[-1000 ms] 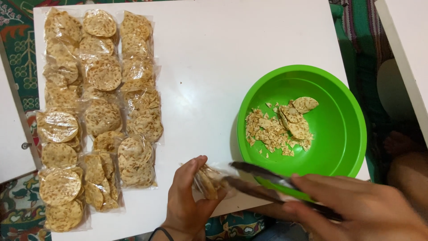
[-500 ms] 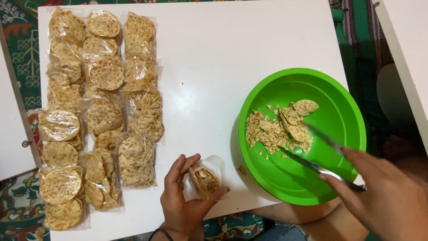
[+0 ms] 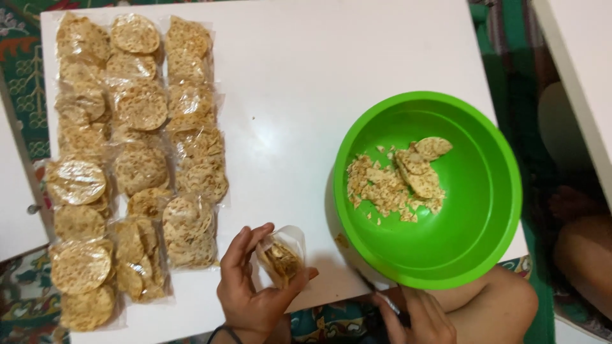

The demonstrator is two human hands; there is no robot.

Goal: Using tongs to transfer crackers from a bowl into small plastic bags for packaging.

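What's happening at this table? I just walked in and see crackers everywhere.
A person is packing round crackers. The left hand holds a small clear bag partly filled with crackers at the edge of the white table. The right hand is low by the table's near edge, gripping what looks like tongs, mostly hidden. A green bowl holds a few whole crackers and crumbs. Filled packets lie in rows on the left.

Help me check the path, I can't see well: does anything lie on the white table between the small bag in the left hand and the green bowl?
Nothing visible does. The left hand holds the small bag; only bare white table separates it from the green bowl.
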